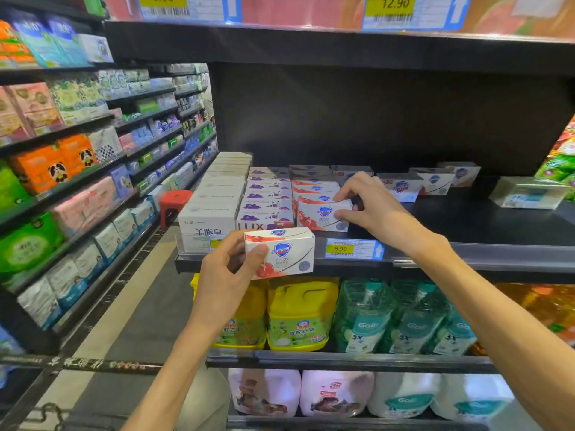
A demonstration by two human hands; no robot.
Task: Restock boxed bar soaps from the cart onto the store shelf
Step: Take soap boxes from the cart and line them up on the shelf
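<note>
In the head view, the left hand [228, 269] is reaching up from the near left, its grip wrapping a white and red soap box [280, 251] with the thumb across the front face, holding it just in front of the shelf [466, 253] edge. The right hand [367, 203] is stretching farther in, thumb and fingers pinching the front shelved soap box [323, 217], which is standing at the near end of its row, right of the purple boxes [264, 206].

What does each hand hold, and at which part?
Left hand grips a white-and-red Safeguard soap box by its left end. Right hand pinches the right end of a matching soap box on the shelf.
</note>
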